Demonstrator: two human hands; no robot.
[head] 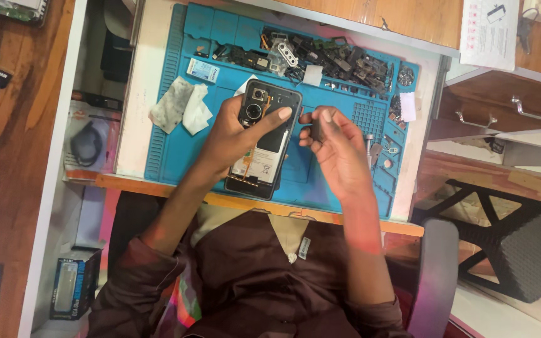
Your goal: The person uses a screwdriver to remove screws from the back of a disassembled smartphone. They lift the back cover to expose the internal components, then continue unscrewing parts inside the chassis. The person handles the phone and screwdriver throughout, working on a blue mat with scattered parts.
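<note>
A black smartphone (264,147) with its back cover off lies on the blue repair mat (176,156), showing its camera module and battery. My left hand (236,134) grips the phone across its middle, index finger stretched over the upper part. Just right of the phone, my right hand (339,150) pinches a small dark part (318,130) between thumb and fingers; what the part is I cannot tell.
Several loose phone parts and screws (339,59) fill the mat's far trays. Crumpled white wipes (180,106) lie at the mat's left. A metal tool (369,147) stands right of my hand. An open drawer (92,134) sits left, a black stool (515,244) right.
</note>
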